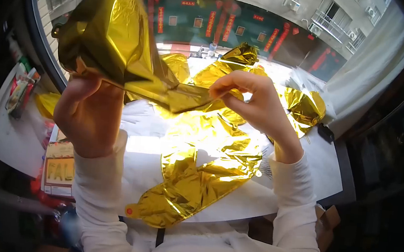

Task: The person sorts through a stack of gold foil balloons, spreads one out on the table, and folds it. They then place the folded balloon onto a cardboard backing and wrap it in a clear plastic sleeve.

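A gold foil balloon, flat and creased, is held up before the window at the upper left. My left hand grips its lower edge from below, fingers mostly hidden behind the foil. With thumb and forefinger closed, my right hand pinches the narrow end of the same balloon and stretches it to the right. Under my hands another uninflated foil balloon lies crumpled across the white table, its tab with a red mark hanging at the front edge. More gold foil lies beyond my right hand.
A package with gold letters printed on it stands at the left. Farther left, small packets rest on a white surface. A black object sits at the table's right edge, near a white curtain. An open cardboard box is at lower right.
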Motion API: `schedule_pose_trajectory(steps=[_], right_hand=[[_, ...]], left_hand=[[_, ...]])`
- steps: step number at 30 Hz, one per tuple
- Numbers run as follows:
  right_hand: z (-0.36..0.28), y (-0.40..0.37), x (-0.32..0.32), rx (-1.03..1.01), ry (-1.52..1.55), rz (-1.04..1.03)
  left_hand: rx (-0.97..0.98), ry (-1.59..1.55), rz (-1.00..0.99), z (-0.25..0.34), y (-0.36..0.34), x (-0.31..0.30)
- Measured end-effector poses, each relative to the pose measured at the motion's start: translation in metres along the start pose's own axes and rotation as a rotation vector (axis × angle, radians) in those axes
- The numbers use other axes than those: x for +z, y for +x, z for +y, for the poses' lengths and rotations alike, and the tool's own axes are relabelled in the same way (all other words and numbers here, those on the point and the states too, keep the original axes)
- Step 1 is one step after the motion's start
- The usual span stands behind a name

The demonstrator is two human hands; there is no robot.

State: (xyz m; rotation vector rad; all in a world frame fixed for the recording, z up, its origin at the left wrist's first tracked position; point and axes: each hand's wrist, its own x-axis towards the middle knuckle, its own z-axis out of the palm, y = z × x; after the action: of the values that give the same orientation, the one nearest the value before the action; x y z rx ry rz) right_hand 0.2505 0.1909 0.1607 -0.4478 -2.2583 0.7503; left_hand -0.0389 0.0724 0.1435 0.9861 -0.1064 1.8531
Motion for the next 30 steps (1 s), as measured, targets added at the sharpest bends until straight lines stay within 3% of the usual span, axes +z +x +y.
schedule_pose_trajectory(steps=[1,3,8,9,10,12,14,16,20,30], right_hand=[[-0.002,-0.005,-0.004,-0.075,-0.049,0.040],[-0.002,-0.020,-0.013,-0.170,-0.206,0.109],[0.022,-0.095,-0.006,-0.396,-0.759,0.151],[0.030,-0.110,0.000,-0.369,-0.761,0.147],[0.039,-0.126,0.007,-0.340,-0.761,0.145],[0.048,-0.149,0.020,-0.279,-0.780,0.097],[0.061,-0.168,0.025,-0.228,-0.791,-0.001],[0.063,-0.178,0.026,-0.184,-0.798,-0.050],[0.058,-0.179,0.023,-0.124,-0.752,-0.141],[0.047,-0.190,0.018,-0.026,-0.630,-0.213]], left_hand=[[-0.067,-0.007,-0.182,0.006,0.001,-0.005],[-0.075,-0.111,-0.163,0.007,0.001,-0.022],[-0.494,0.478,-1.119,0.018,0.069,-0.081],[-0.612,0.664,-0.851,0.026,0.049,-0.085],[-0.705,0.623,-0.744,0.028,0.044,-0.086],[-0.947,0.801,-0.601,0.031,0.038,-0.108],[-0.941,0.818,-0.630,0.026,0.036,-0.121],[-1.381,1.031,-0.512,0.017,0.035,-0.120],[-1.494,1.195,-0.387,-0.001,0.026,-0.108],[-1.604,1.185,-0.409,-0.019,0.017,-0.143]])
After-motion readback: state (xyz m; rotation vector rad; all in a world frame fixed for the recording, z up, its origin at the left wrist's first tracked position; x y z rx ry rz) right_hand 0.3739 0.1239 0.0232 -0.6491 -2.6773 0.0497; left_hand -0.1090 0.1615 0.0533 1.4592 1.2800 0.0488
